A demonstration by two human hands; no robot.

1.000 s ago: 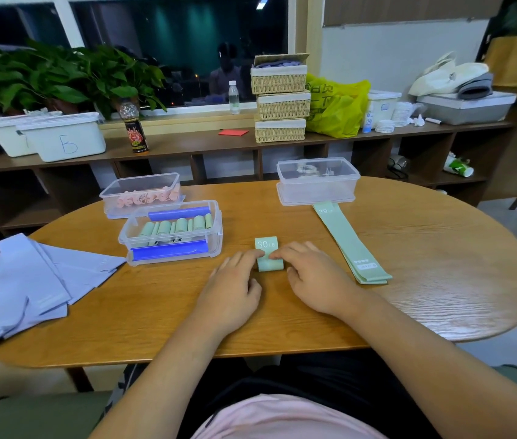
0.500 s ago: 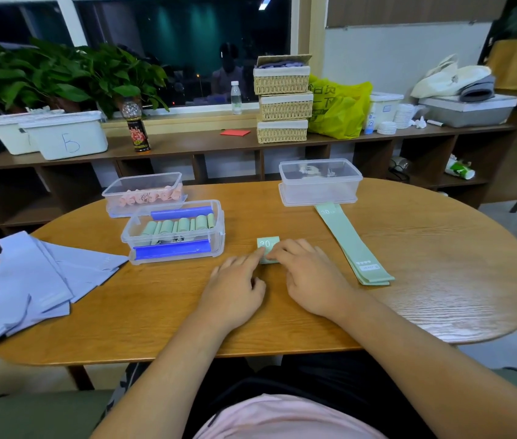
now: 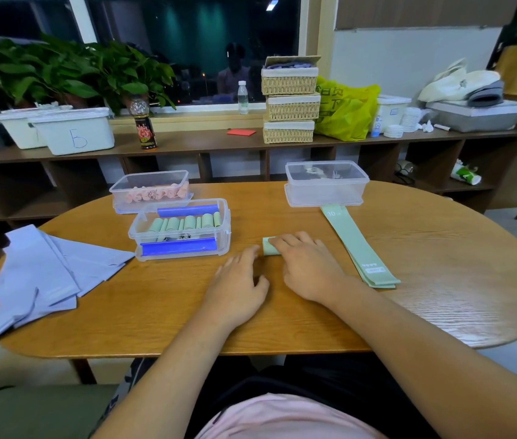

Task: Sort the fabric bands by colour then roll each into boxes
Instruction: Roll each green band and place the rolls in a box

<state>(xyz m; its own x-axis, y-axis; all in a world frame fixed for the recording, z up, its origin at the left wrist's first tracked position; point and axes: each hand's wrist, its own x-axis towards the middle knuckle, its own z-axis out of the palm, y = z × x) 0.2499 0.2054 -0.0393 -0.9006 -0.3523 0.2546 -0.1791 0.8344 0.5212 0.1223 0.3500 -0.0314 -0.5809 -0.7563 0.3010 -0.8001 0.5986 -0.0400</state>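
A small rolled green band [image 3: 269, 247] lies on the wooden table [image 3: 441, 280] in front of me. The straight fingers of my right hand [image 3: 309, 264] lie over its right part and press on it. My left hand [image 3: 239, 280] rests flat on the table, its fingertips just left of the roll. A clear box [image 3: 223, 229] with blue clips holds several green rolls. Behind it, a second clear box [image 3: 151, 182] holds pink rolls. Flat green bands [image 3: 358, 248] lie stacked to the right of my right hand. A pile of flat lilac bands [image 3: 44, 274] lies at the table's left.
A lidded clear box [image 3: 326, 185] stands at the back of the table, on the far end of the green bands. Behind the table runs a low shelf [image 3: 187, 142] with white tubs, a bottle, wicker baskets and a yellow bag.
The flat tail of the green band marked 30 has been wound into the roll. Both hands have moved forward with it, and the right fingers now cover the roll.
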